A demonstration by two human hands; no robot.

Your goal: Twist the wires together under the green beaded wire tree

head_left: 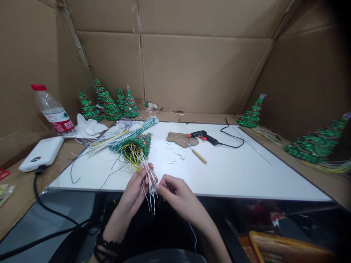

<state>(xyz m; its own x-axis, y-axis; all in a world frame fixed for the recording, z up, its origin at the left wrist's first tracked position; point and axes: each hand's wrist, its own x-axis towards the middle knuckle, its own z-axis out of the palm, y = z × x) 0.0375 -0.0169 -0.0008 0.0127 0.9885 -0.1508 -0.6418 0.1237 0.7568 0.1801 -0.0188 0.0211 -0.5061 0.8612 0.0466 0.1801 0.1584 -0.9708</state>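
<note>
A small green tinsel tree (144,141) lies on its side near the front of the white board, its hollow base turned toward me. Yellow wires (133,155) loop out of that base, and white wires (150,182) spill from it toward the board's front edge. My left hand (138,184) is closed around the white wires, whose loose ends hang below the fingers. Just to the right, my right hand (174,188) pinches at the side of these strands; its fingertips are pressed together, and whatever is between them is too small to make out.
Behind the tree lies a bundle of green and white wires (142,128). A glue gun (204,137) rests by a cardboard scrap (178,138) and a wooden-handled tool (199,156). A bottle (55,113), a white power bank (42,153) and more trees (111,106) stand around.
</note>
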